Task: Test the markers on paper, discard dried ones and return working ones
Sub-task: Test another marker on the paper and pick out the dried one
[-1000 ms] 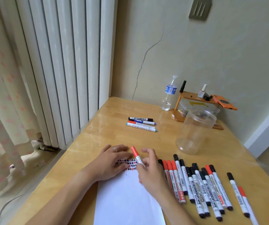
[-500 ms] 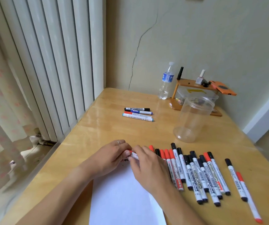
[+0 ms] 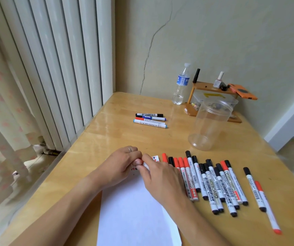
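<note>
On the wooden bench (image 3: 117, 135), the left hand (image 3: 123, 164) and the right hand (image 3: 160, 176) meet over the top edge of the white paper (image 3: 133, 210), each grip pinching one end of a marker (image 3: 145, 165) held between them. Right of them lies a row of markers (image 3: 212, 183), the clear jar (image 3: 210, 123) beyond.

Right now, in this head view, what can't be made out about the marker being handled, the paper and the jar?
- Marker: head view, nearly all covered by the left hand and right hand; whether its cap is on or off cannot be told.
- Paper: the test marks at its far end are mostly behind the hands, and its near end is cut off by the bottom edge.
- Clear jar: whether it holds anything is unclear, as clutter shows through.
</note>
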The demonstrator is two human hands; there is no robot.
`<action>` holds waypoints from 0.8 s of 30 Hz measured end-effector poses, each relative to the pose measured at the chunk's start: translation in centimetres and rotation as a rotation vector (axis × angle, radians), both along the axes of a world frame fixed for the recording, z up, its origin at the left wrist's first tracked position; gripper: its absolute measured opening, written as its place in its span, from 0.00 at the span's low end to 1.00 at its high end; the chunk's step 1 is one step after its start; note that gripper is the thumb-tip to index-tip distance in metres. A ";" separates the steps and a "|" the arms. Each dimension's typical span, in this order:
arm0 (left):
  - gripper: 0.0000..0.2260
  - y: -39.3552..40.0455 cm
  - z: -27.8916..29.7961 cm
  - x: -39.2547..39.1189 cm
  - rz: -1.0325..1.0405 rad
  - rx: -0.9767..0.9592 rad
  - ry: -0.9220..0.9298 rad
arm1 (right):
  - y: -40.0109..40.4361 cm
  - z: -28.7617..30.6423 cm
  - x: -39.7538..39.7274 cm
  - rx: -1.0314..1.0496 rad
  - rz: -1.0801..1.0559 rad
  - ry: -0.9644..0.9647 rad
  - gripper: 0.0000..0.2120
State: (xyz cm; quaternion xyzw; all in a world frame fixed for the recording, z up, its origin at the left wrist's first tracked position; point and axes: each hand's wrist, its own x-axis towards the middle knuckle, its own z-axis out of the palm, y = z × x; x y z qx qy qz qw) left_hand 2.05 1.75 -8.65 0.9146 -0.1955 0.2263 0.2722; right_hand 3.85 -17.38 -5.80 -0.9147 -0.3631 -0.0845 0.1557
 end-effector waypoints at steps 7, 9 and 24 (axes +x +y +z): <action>0.20 0.3 0.0 0.2 -0.001 0.033 -0.041 | -0.1 0.4 -0.3 0.021 -0.058 0.046 0.18; 0.20 0.5 -0.1 0.4 0.027 0.070 -0.063 | -0.1 0.3 -0.1 0.033 -0.080 0.074 0.20; 0.06 0.6 -1.6 3.0 0.436 -0.014 -0.005 | 0.8 -1.0 0.4 0.402 -0.125 0.079 0.10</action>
